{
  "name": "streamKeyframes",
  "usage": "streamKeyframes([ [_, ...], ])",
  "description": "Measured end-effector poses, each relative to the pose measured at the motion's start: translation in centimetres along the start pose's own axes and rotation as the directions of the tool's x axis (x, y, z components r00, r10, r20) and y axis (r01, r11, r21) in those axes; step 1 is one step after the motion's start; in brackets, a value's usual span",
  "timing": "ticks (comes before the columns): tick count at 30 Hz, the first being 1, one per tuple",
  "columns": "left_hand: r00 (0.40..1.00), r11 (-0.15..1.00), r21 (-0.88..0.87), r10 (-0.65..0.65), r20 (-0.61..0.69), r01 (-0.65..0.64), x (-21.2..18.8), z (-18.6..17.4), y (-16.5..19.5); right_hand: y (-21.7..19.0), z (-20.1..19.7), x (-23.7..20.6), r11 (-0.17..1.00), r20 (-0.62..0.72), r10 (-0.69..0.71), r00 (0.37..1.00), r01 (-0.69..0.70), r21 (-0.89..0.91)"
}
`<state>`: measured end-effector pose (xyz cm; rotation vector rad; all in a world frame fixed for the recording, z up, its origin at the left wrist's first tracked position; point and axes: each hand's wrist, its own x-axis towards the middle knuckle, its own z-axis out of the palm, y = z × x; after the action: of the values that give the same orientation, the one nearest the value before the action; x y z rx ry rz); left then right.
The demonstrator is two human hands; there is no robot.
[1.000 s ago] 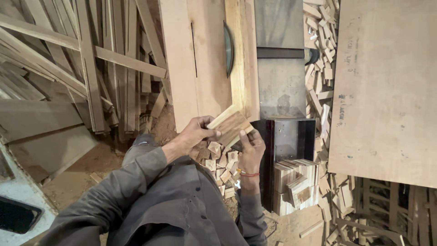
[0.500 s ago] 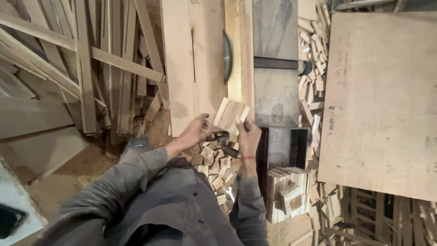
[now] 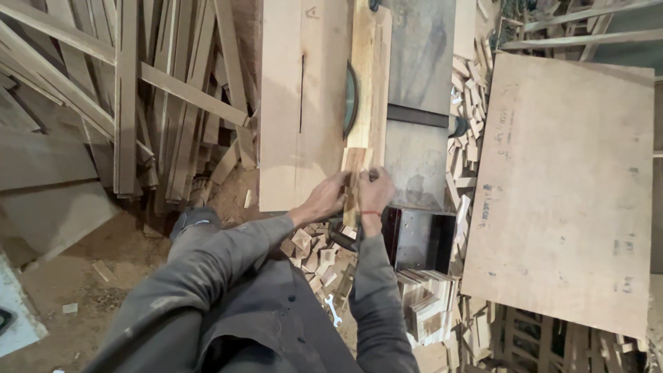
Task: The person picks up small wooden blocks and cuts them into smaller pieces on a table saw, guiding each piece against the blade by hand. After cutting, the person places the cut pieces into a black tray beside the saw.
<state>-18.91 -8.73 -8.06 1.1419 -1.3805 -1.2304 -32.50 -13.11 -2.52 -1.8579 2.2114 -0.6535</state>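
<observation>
sawdust-covered floor [image 3: 62, 276], long wood strips [image 3: 124, 90] piled up left, big plywood sheet [image 3: 566, 186] leaning on the right

both hands [image 3: 349, 197] apparently lowered the wood pieces [image 3: 354, 181] onto the saw table [image 3: 293, 103].

Pale wood strip [image 3: 354, 181] lies lengthwise (near the blade).

Long timber slats [image 3: 124, 97] lean in a loose heap at the left; a large plywood sheet [image 3: 563, 186] lies at the right; small offcut blocks [image 3: 469, 110] are strewn beside it; stacked cut pieces [image 3: 425, 304] sit lower down; a spanner [image 3: 333, 309] lies on the sawdust floor [image 3: 62, 276].
</observation>
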Motion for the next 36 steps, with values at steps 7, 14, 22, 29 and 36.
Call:
streamKeyframes([
  [7, 0.754, 0.391, -0.697, -0.567, 0.332, 0.601, 0.1, -0.5, -1.3, 2.1, -2.4, -4.7, 0.755, 0.248, 0.168, 0.954, -0.286, 0.590],
  [14, 0.928, 0.847, -0.387, -0.294, 0.229, 0.364, 1.1, -2.5, -0.8, 1.1, -6.9, -2.9, 0.879, 0.246, 0.070, 0.967, -0.176, 0.443],
  [22, 0.976, 0.985, -0.011, 0.171, -0.134, -0.174, -0.2, -0.4, 1.9, -1.9, -1.7, -2.4, 0.998, -0.068, -0.001, 0.998, 0.006, 0.061],
  [29, 0.993, 0.995, -0.059, -0.076, 0.089, 0.081, 0.3, 0.9, 1.6, -2.1, -1.6, -1.1, 0.979, -0.031, -0.014, 0.999, 0.008, -0.205],
  [36, 0.992, 0.992, -0.091, -0.076, 0.098, 0.085, -1.0, 2.8, 1.6, -1.4, -3.1, 0.9, 0.973, 0.178, -0.032, 0.983, 0.071, -0.219],
])
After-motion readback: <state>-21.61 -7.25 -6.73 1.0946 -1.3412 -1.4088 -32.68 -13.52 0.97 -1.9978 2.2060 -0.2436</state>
